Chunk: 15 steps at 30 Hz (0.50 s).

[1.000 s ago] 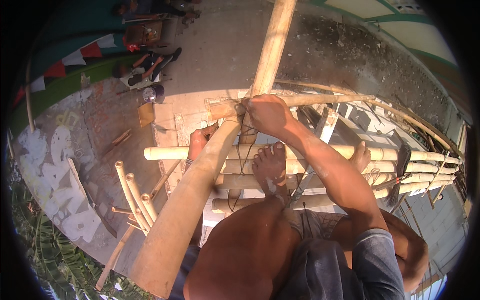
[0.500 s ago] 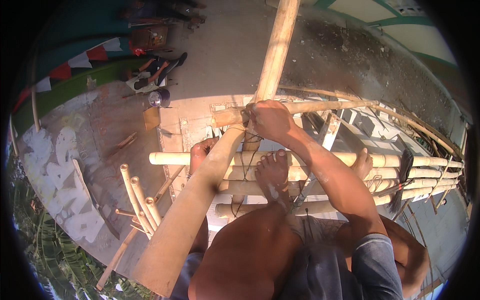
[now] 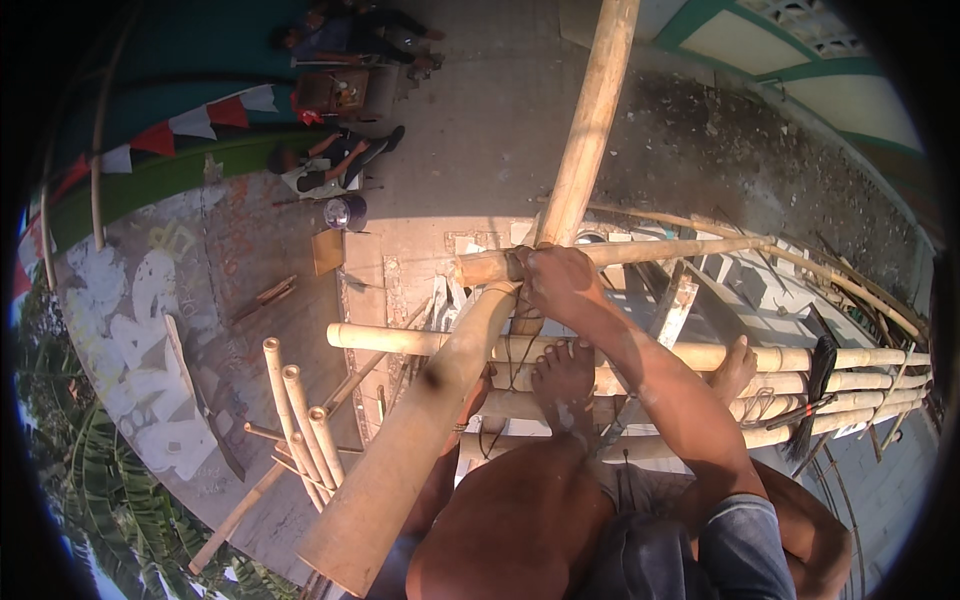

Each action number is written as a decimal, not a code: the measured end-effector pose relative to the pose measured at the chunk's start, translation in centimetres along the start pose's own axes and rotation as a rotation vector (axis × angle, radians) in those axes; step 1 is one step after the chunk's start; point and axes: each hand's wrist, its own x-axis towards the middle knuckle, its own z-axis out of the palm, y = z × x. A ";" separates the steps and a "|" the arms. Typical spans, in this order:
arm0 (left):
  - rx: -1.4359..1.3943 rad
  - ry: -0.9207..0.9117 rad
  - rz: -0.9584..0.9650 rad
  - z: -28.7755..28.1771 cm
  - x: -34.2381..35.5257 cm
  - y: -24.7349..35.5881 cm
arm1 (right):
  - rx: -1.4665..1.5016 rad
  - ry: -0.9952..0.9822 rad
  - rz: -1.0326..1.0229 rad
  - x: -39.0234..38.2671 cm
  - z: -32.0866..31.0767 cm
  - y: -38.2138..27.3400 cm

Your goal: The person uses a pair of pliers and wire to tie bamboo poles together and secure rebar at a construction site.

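My right hand is closed at the junction of an upright bamboo pole, a crosspiece and a thick diagonal pole, where dark cord wraps the bamboo. My left hand is mostly hidden behind the diagonal pole, below the joint; a wristband shows, but its fingers are unclear. My bare feet rest on several parallel horizontal poles. A bundle of black strands and a red-handled tool lie across these poles at the right.
Far below, two people sit beside a wooden table and a bucket. Bunting lines the green wall. Cut bamboo ends project at left, near leaves. Blocks and loose poles occupy the right.
My left hand has moved downward and rightward, further behind the diagonal pole. My right hand stays at the joint, and the whole scene has shifted slightly down and right in view.
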 end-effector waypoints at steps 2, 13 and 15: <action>-0.043 0.009 -0.032 1.0 -0.4 -0.3 | 0.005 -0.011 -0.016 -0.2 0.1 0.2; -0.800 0.070 -0.158 8.8 3.4 -2.0 | 0.336 -0.019 -0.128 -4.2 1.5 1.8; -0.821 0.103 -0.150 9.3 3.6 -2.3 | 0.284 -0.035 -0.147 -4.2 0.8 1.8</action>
